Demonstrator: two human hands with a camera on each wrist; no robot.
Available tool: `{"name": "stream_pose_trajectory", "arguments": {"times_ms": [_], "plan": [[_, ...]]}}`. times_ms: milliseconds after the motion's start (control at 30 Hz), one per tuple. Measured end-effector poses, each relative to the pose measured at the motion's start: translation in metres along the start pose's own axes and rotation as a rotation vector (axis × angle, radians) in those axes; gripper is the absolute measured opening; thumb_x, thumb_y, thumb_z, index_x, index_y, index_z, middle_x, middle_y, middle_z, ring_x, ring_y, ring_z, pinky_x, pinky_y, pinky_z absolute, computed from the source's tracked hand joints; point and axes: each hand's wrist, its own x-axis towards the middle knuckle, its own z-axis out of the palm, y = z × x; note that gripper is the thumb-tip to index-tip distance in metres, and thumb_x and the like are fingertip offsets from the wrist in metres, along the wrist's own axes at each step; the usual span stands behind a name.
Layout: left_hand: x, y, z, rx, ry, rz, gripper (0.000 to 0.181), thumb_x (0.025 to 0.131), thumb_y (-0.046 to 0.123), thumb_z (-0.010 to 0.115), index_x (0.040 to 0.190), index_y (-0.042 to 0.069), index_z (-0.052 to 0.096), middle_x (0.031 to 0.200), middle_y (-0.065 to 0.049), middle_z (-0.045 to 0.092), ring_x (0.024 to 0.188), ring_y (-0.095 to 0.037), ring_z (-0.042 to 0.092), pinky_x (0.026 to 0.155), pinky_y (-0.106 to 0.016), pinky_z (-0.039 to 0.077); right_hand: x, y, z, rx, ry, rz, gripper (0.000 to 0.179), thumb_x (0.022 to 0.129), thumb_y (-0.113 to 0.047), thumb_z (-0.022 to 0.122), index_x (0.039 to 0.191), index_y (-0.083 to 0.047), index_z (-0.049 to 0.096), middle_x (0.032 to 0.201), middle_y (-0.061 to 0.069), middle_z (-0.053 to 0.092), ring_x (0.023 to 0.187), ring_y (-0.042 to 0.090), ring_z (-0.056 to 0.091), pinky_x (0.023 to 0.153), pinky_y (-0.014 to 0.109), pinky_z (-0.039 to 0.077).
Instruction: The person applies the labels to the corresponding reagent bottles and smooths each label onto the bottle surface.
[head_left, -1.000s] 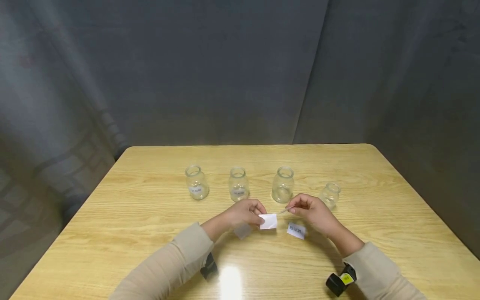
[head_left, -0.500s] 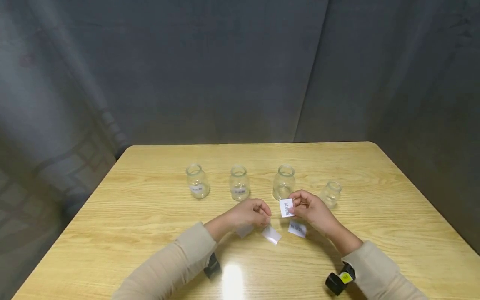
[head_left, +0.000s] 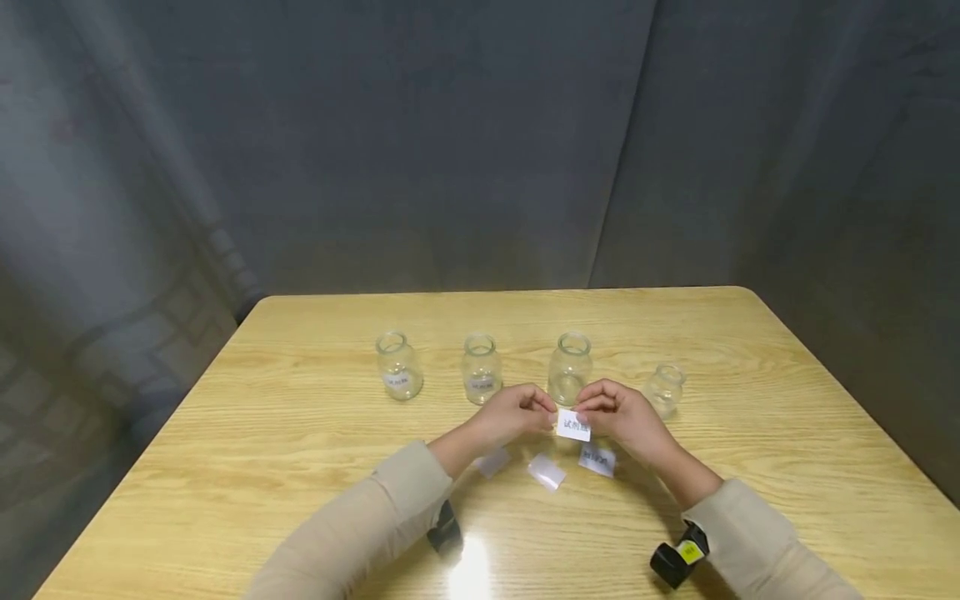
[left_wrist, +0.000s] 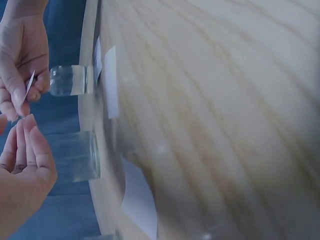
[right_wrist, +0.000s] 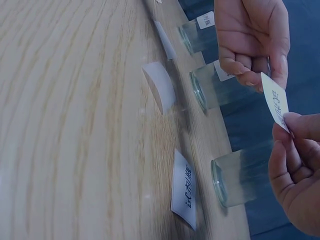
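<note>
My right hand [head_left: 630, 423] pinches a small white paper label [head_left: 571, 427] with printed characters between thumb and fingers. My left hand [head_left: 508, 418] is at the label's left edge, its fingertips drawn close together. In the right wrist view the label [right_wrist: 274, 99] meets the left hand's fingertips at one corner; whether they grip it is unclear. Just behind the hands stands an open glass jar [head_left: 570, 367] on which no label shows. Below them on the table lie a printed label [head_left: 597, 459] and two blank-looking white paper pieces [head_left: 546, 472] [head_left: 492, 462].
Two jars on the left, the outer jar [head_left: 400, 367] and the inner jar [head_left: 481, 365], bear printed labels. A smaller glass jar [head_left: 665, 388] stands to the right. All rest on the wooden table [head_left: 270, 417], with a grey curtain [head_left: 450, 150] beyond.
A blank paper piece left my left hand and now lies on the table. My right hand has turned its label, and my left hand has moved right and up to the label's edge.
</note>
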Motion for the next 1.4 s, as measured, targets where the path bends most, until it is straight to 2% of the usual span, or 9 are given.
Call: {"name": "stream_pose_trajectory", "arguments": {"times_ms": [300, 467, 567, 667, 867, 1000, 1167, 1300, 1400], "plan": [[0.008, -0.003, 0.008, 0.018, 0.059, 0.033, 0.01, 0.078, 0.001, 0.058, 0.087, -0.002, 0.055, 0.072, -0.004, 0.054, 0.068, -0.018, 0.055, 0.069, -0.034, 0.049, 0.005, 0.004, 0.002, -0.023, 0.071, -0.001, 0.03, 0.076, 0.002, 0.061, 0.102, 0.013, 0.05, 0.088, 0.015, 0.059, 0.075, 0.012, 0.055, 0.064, 0.022, 0.047], [0.006, 0.008, 0.011, 0.013, 0.115, 0.033, 0.007, 0.078, -0.002, 0.057, 0.085, -0.003, 0.055, 0.069, -0.004, 0.053, 0.074, -0.032, 0.055, 0.07, -0.039, 0.048, 0.007, 0.007, 0.001, -0.014, 0.124, 0.056, 0.03, 0.076, -0.003, 0.062, 0.099, 0.012, 0.051, 0.08, 0.008, 0.057, 0.07, 0.012, 0.052, 0.063, 0.025, 0.047], [0.011, 0.006, 0.013, 0.027, 0.139, 0.026, 0.007, 0.079, 0.0, 0.057, 0.085, -0.002, 0.055, 0.07, -0.004, 0.054, 0.074, -0.03, 0.057, 0.067, -0.034, 0.049, 0.009, 0.009, -0.001, 0.016, 0.139, 0.08, 0.024, 0.076, 0.001, 0.06, 0.094, 0.014, 0.05, 0.073, 0.004, 0.055, 0.065, 0.01, 0.052, 0.062, 0.027, 0.048], [0.022, -0.007, 0.014, 0.031, 0.164, 0.009, 0.008, 0.079, 0.004, 0.059, 0.085, 0.0, 0.056, 0.072, -0.003, 0.055, 0.07, -0.023, 0.058, 0.063, -0.028, 0.05, 0.011, 0.011, -0.002, 0.016, 0.147, 0.081, 0.02, 0.077, 0.002, 0.059, 0.091, 0.013, 0.05, 0.071, 0.003, 0.054, 0.062, 0.008, 0.052, 0.061, 0.028, 0.049], [0.027, -0.004, 0.016, 0.122, 0.234, -0.015, 0.007, 0.079, 0.009, 0.06, 0.082, 0.004, 0.056, 0.07, 0.0, 0.055, 0.061, -0.012, 0.053, 0.053, -0.021, 0.046, 0.015, 0.013, -0.003, -0.064, 0.173, 0.097, 0.015, 0.079, -0.001, 0.057, 0.087, 0.01, 0.053, 0.07, 0.005, 0.055, 0.064, 0.013, 0.053, 0.063, 0.031, 0.049], [0.032, -0.001, 0.019, 0.171, 0.275, -0.017, 0.006, 0.078, 0.009, 0.061, 0.079, 0.005, 0.057, 0.069, 0.002, 0.053, 0.059, -0.009, 0.047, 0.05, -0.017, 0.041, 0.018, 0.013, -0.003, -0.125, 0.21, 0.12, 0.016, 0.082, -0.006, 0.057, 0.088, 0.008, 0.053, 0.075, 0.006, 0.056, 0.071, 0.02, 0.053, 0.065, 0.031, 0.047], [0.036, -0.001, 0.024, 0.18, 0.325, -0.017, 0.006, 0.077, 0.007, 0.063, 0.075, 0.005, 0.057, 0.076, 0.002, 0.053, 0.068, -0.01, 0.05, 0.056, -0.018, 0.044, 0.02, 0.014, -0.004, -0.158, 0.261, 0.147, 0.02, 0.082, -0.01, 0.058, 0.089, 0.008, 0.054, 0.082, 0.01, 0.054, 0.074, 0.021, 0.05, 0.062, 0.028, 0.045], [0.039, -0.001, 0.028, 0.201, 0.372, -0.023, 0.007, 0.077, 0.008, 0.063, 0.074, 0.006, 0.057, 0.085, 0.0, 0.048, 0.078, -0.013, 0.049, 0.061, -0.02, 0.044, 0.024, 0.015, -0.004, -0.173, 0.283, 0.15, 0.02, 0.081, -0.01, 0.058, 0.089, 0.009, 0.054, 0.103, 0.02, 0.052, 0.094, 0.028, 0.048, 0.076, 0.036, 0.042], [0.04, 0.0, 0.03, 0.224, 0.407, -0.019, 0.005, 0.076, 0.008, 0.063, 0.074, 0.007, 0.058, 0.091, -0.002, 0.044, 0.087, -0.017, 0.045, 0.071, -0.026, 0.043, 0.027, 0.015, -0.004, -0.19, 0.292, 0.145, 0.02, 0.081, -0.009, 0.059, 0.089, 0.009, 0.054, 0.117, 0.023, 0.045, 0.11, 0.035, 0.038, 0.087, 0.043, 0.034]]}}
